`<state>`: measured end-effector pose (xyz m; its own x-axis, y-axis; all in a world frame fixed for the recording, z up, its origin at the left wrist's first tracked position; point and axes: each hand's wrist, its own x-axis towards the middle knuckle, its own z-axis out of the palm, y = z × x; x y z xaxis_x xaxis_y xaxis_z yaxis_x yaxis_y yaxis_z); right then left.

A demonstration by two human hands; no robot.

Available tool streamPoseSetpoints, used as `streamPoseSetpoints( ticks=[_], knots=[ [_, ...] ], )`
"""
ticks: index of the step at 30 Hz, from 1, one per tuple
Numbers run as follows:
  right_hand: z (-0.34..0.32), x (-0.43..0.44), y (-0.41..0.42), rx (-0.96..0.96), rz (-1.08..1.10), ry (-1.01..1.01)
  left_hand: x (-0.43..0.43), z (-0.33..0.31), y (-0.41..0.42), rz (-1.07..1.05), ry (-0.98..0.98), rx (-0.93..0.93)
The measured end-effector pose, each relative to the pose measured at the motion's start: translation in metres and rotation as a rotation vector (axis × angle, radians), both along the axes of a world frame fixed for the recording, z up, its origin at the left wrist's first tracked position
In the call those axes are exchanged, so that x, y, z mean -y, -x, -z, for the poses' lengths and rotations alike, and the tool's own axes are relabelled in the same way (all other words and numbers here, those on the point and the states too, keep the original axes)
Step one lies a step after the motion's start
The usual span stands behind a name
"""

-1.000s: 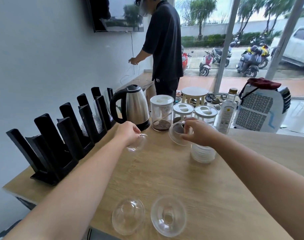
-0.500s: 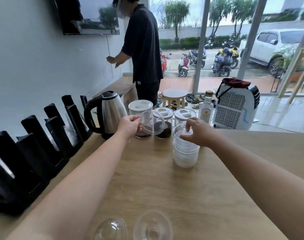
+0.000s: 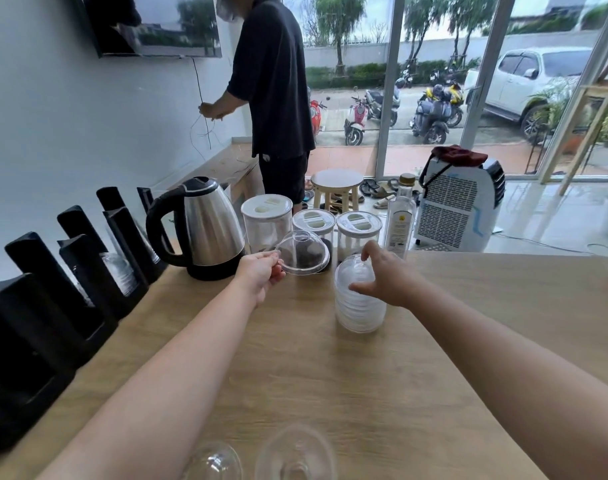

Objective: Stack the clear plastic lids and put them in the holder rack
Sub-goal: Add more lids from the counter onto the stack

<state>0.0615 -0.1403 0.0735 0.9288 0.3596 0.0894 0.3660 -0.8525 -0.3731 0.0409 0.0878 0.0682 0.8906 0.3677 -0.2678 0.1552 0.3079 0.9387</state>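
Note:
A stack of clear dome lids (image 3: 359, 306) stands upright on the wooden table (image 3: 364, 393). My right hand (image 3: 385, 277) rests on the stack's top and right side, fingers curled around it. My left hand (image 3: 261, 273) pinches the rim of a single clear dome lid (image 3: 302, 252), held in the air just left of the stack, dome up. Two more loose lids (image 3: 214, 462) (image 3: 295, 455) lie at the table's near edge. The black holder rack (image 3: 63, 289) runs along the left wall, with clear lids in some slots.
A steel kettle (image 3: 205, 226) stands behind my left hand. Three white-lidded jars (image 3: 266, 220) and a glass bottle (image 3: 399, 220) line the table's far edge. A person in black stands beyond the table. A white air cooler (image 3: 458, 209) sits on the floor.
My right hand has set its lid on the stack and now holds the stack. My left hand has lifted its lid and carried it right, toward the stack. The view moved closer.

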Motion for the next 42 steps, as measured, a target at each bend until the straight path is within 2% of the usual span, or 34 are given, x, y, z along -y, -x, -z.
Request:
streamPoseSetpoints(
  ticks=[6, 12, 18, 25, 36, 39, 42],
  knots=[
    [0.0, 0.005, -0.002, -0.015, 0.008, -0.065, 0.018, 0.0, -0.006, 0.067, 0.052, 0.006],
    [0.01, 0.026, -0.007, -0.105, 0.051, -0.244, 0.046, 0.002, -0.009, 0.22, 0.057, 0.018],
    [0.026, 0.039, -0.004, -0.277, 0.15, -0.587, 0.07, 0.02, -0.011, 0.313, -0.026, -0.045],
    [0.043, 0.038, -0.001, -0.466, 0.23, -0.676, 0.085, 0.029, -0.017, 0.206, -0.093, -0.05],
    [0.05, 0.034, -0.008, -0.558, 0.29, -0.798, 0.09, 0.037, -0.021, 0.173, -0.234, -0.126],
    [0.054, 0.036, -0.01, -0.605, 0.325, -0.846, 0.089, 0.035, -0.019, 0.22, -0.237, -0.176],
    [0.059, 0.039, -0.012, -0.695, 0.374, -0.882, 0.089, 0.035, -0.015, 0.364, -0.198, -0.286]
  ],
)
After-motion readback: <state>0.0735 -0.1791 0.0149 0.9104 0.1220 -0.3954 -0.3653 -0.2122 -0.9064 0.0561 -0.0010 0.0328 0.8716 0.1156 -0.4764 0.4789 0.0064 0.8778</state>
